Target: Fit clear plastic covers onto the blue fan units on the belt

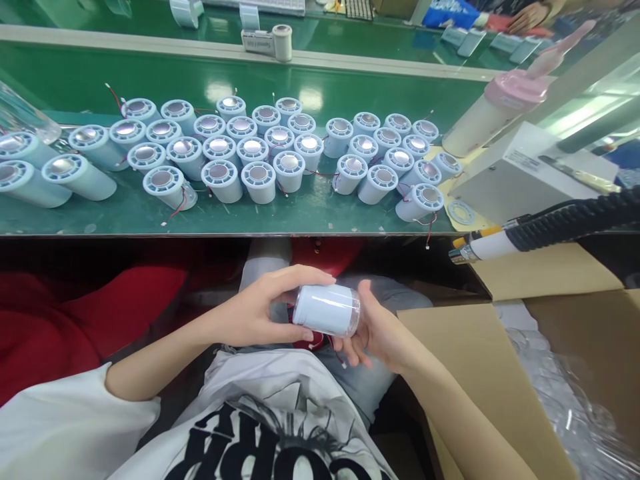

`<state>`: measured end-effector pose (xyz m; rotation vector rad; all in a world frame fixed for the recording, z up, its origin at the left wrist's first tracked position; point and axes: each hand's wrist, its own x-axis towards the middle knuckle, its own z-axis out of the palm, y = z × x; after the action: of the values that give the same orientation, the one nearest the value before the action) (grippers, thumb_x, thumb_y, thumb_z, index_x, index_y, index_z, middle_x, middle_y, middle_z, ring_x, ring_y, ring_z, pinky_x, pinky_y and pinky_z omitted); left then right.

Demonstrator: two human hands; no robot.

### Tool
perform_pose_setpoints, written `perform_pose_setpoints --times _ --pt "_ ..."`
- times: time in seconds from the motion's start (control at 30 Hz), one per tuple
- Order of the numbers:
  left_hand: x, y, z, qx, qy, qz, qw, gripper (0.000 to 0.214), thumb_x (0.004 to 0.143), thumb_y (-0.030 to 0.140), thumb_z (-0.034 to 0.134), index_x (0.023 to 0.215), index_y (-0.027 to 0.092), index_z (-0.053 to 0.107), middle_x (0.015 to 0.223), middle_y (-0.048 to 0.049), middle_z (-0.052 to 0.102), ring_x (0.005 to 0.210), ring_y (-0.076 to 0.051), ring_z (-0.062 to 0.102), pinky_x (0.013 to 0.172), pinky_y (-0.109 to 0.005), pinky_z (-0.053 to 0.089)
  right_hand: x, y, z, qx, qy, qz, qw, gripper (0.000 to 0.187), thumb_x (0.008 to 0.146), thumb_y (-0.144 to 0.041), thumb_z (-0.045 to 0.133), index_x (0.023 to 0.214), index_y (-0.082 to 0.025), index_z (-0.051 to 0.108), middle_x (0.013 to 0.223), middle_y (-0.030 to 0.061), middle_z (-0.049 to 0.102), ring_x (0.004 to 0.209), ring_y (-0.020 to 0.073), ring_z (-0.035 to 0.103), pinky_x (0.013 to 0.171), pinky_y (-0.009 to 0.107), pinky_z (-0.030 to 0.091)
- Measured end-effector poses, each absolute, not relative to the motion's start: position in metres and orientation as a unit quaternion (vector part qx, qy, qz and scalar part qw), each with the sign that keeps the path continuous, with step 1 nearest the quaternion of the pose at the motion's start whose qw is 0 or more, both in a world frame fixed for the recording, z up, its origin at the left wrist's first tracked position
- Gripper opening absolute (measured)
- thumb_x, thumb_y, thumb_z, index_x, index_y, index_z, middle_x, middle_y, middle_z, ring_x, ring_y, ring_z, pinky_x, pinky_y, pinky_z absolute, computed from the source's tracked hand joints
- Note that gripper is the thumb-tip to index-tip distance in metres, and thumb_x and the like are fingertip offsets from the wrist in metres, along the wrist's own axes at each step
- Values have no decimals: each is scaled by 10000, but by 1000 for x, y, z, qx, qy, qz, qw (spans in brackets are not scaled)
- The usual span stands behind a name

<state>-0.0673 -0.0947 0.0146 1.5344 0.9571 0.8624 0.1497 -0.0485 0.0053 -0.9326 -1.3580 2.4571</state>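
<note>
Over my lap a light-blue cylinder lies on its side, with a clear plastic cover showing around its right end. My left hand grips the left end between thumb and fingers. At the right end, my right hand holds the cover, thumb above and fingers curled below. Thin dark-red wires with a small white connector hang beneath the cylinder. On the green bench in front, similar light-blue cylinders stand in groups, their ringed ends with silver discs facing up. Some trail thin wires.
An open cardboard box at my right contains clear plastic covers. A black corrugated hose with a metal nozzle juts over it. A pink-topped bottle stands by a white box-shaped device. Behind the bench edge, another person's hand shows far right.
</note>
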Motion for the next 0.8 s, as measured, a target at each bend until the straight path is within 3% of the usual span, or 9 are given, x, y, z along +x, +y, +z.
perform_pose_setpoints --times 0.07,0.1,0.17,0.23,0.33,0.47,0.53,0.7,0.8 --pt "-66 -96 17 606 415 371 569 619 756 230 750 1327 264 514 1332 -102 556 1210 -254 559 959 -352 527 155 -51 1 -314 -536 760 192 702 818 -794 314 1054 -193 591 854 99 712 570 160 655 441 242 520" --pt "-65 -97 18 587 416 376 584 614 761 233 747 1327 264 513 1322 -100 565 1174 -246 584 940 -345 537 158 -52 0 -311 -569 723 236 678 787 -764 460 1200 -230 521 1138 130 669 814 207 700 621 308 591" --pt "-63 -98 19 559 413 379 612 607 770 243 740 1331 261 507 1310 -104 575 1111 -236 622 889 -325 560 164 -53 -1 -285 -652 640 291 767 718 -577 729 1355 -316 389 1528 106 346 1257 273 526 987 426 502" --pt "-62 -98 19 539 414 374 631 605 778 267 733 1337 254 502 1294 -110 585 1065 -234 642 835 -306 574 169 -53 -1 -229 -753 531 315 746 740 -305 795 1366 -380 397 1591 42 221 1398 278 355 1113 482 370" --pt "-63 -96 17 530 418 355 647 636 785 312 726 1368 267 475 1264 -104 607 983 -223 669 770 -295 581 173 -51 1 -191 -816 446 313 640 788 -123 728 1314 -408 499 1482 32 442 1352 248 434 1099 470 396" --pt "-68 -94 17 612 381 337 605 820 699 258 803 1425 303 425 1420 -107 503 1206 -274 567 960 -351 521 171 -54 4 -264 -649 645 304 500 776 -315 762 1240 -385 588 1335 32 598 1232 242 560 968 399 523" --pt "-69 -93 18 629 374 331 596 803 726 223 780 1434 316 412 1466 -100 453 1287 -271 501 1007 -356 492 170 -56 6 -294 -557 719 295 427 778 -403 745 1187 -346 634 1211 45 672 1088 239 645 866 374 570" --pt "-65 -92 13 565 367 329 662 745 804 212 705 1454 336 364 1455 -82 475 1230 -235 566 1014 -375 489 170 -55 4 -356 -512 743 243 429 725 -358 783 1137 -294 681 1067 51 706 745 186 678 661 321 578" --pt "-61 -94 4 533 365 310 697 765 797 228 712 1461 341 349 1434 -72 506 1202 -242 588 999 -367 497 166 -57 -1 -361 -493 756 236 456 699 -337 796 1137 -285 677 1050 33 707 794 182 679 726 316 571"
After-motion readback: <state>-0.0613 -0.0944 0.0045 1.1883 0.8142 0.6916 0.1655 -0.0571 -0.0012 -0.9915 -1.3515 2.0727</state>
